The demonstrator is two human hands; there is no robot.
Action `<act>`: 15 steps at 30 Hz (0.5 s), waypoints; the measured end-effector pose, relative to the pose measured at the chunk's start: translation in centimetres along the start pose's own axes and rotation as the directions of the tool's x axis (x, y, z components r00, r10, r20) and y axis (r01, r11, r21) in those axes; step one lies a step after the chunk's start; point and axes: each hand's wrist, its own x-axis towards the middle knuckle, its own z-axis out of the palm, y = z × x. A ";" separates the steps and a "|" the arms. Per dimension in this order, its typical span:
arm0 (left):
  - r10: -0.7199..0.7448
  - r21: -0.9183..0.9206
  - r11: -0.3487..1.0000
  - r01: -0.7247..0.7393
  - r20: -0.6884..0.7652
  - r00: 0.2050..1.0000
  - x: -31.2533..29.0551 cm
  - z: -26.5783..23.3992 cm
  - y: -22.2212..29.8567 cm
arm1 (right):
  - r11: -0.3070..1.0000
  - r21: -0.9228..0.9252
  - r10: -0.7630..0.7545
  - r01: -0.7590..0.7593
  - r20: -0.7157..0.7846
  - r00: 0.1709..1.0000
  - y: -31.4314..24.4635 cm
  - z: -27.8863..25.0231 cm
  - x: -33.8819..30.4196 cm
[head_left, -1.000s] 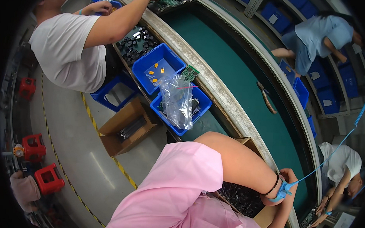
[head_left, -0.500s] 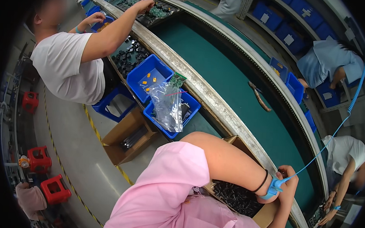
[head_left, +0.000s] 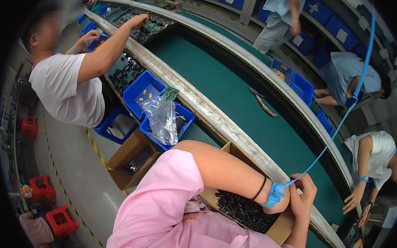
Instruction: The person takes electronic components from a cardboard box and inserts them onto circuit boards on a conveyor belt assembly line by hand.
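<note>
My left hand [head_left: 280, 204] is bent away past a blue wrist strap [head_left: 274, 196], so its fingers are hidden. A black bead bracelet circles the same wrist. Close against it, my right hand [head_left: 305, 194] has its fingers curled in; whatever they hold, if anything, is too small or covered to make out. Both hands are over the edge of a cardboard box [head_left: 284, 227] beside the conveyor's metal rail. Many small black parts [head_left: 243, 212] fill this box, below my left forearm.
Blue bins [head_left: 142, 88] stand left of the rail, with a clear plastic bag [head_left: 162, 122] and a green circuit board [head_left: 169, 93] on them. A blue cord [head_left: 335, 134] runs from my strap across the green belt [head_left: 218, 80]. Co-workers stand at left and right.
The scene has shifted left in view. My hands stay together beside the rail. A person in light blue has come into view beyond the belt, and the right co-worker's hands have moved.
</note>
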 end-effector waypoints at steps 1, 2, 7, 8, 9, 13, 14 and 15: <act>0.006 0.001 1.000 -0.006 -0.014 1.000 0.0 0.2 -0.2 | 1.000 0.011 -0.012 0.012 0.009 1.000 0.1 0.0 0.1; 0.012 0.001 1.000 -0.012 -0.028 1.000 0.0 0.5 -0.4 | 0.999 0.022 -0.024 0.023 0.018 1.000 0.1 0.0 0.1; 0.005 0.006 1.000 -0.005 -0.072 0.997 -0.4 0.5 -0.3 | 0.996 0.067 -0.057 0.055 0.030 0.998 0.1 -0.2 0.1; -0.005 0.006 1.000 0.005 -0.082 0.997 -0.6 0.4 -0.2 | 0.995 0.077 -0.061 0.058 0.029 0.998 0.1 -0.3 0.1; -0.015 0.006 1.000 0.016 -0.092 0.996 -0.6 0.3 -0.1 | 0.994 0.087 -0.065 0.062 0.029 0.997 0.1 -0.4 0.1; 0.010 -0.009 1.000 -0.012 -0.117 0.993 -1.2 0.4 -0.1 | 0.993 0.098 -0.074 0.068 0.060 0.995 0.2 -0.6 0.1; 0.019 -0.017 1.000 -0.022 -0.128 0.992 -1.3 0.3 -0.2 | 0.993 0.100 -0.076 0.069 0.073 0.994 0.2 -0.7 0.1; 0.016 -0.013 1.000 -0.018 -0.122 0.992 -1.4 0.2 -0.2 | 0.992 0.106 -0.080 0.073 0.069 0.994 0.2 -0.7 0.0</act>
